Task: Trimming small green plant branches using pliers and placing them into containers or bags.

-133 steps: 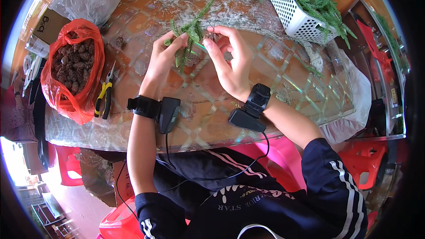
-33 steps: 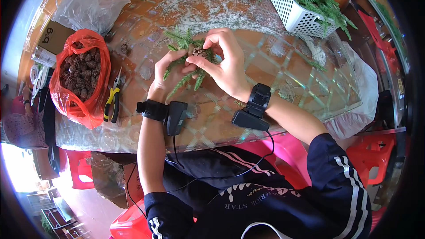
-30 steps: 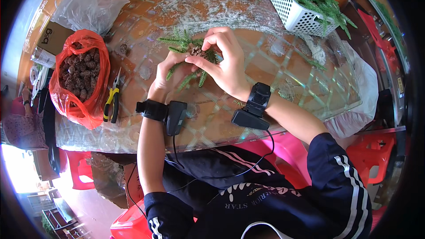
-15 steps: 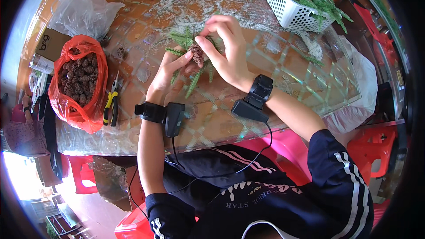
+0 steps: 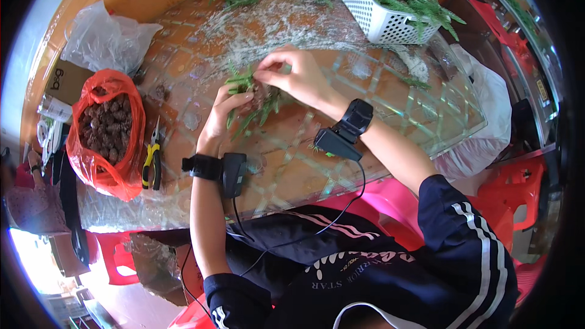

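Note:
Over the middle of the table, my left hand (image 5: 224, 106) is closed around a green artificial pine sprig (image 5: 263, 114) with a brown pine cone (image 5: 263, 92) set among its needles. The thumb of that hand presses against the cone's side. My right hand (image 5: 295, 76) bends over the top of the sprig, thumb and forefinger pinched together at its upper needles beside the cone. Whatever lies exactly between those fingertips is too small to make out. Black devices with cables are strapped to both wrists.
On the left stand a red plastic bag (image 5: 138, 125) of pine cones and yellow-black pliers (image 5: 152, 161). Behind them lie a clear plastic bag (image 5: 109, 39) and a cardboard box (image 5: 68, 85). A white basket (image 5: 390, 26) of sprigs stands far right; white powder (image 5: 262, 24) covers the table's back.
My left hand has shifted its hold, and the sprig has turned so the cone shows less. My right hand has come to a pinch at the sprig's top. The whole view has shifted slightly.

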`<action>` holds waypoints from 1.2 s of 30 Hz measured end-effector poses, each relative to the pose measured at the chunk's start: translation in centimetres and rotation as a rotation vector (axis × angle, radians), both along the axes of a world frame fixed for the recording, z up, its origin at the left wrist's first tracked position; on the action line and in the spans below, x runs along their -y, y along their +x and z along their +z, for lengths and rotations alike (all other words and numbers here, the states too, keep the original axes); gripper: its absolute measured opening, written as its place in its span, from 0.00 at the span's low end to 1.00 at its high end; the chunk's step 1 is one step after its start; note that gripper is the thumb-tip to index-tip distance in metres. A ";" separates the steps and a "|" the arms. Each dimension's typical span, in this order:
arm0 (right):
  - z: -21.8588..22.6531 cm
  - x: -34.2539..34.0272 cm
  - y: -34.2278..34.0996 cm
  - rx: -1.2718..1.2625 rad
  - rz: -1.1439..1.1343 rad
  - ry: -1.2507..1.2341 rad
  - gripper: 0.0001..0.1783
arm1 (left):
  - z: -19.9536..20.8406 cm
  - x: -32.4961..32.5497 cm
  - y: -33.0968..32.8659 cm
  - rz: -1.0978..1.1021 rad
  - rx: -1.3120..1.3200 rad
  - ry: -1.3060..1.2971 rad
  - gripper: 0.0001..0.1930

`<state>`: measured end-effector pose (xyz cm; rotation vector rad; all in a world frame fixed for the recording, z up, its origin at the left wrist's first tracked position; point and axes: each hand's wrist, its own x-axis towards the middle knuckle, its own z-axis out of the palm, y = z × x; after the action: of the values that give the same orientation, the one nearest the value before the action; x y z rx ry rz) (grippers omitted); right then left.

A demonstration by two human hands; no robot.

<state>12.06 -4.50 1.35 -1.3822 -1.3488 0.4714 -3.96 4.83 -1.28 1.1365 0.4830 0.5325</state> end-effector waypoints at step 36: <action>2.0 1.0 2.0 -0.151 0.348 -0.059 0.04 | 0.2 0.2 0.2 -0.324 0.143 0.137 0.12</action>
<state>14.05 -5.50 3.33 -1.1344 -1.4638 0.8366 -3.80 4.61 -1.09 1.2684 0.1349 0.3641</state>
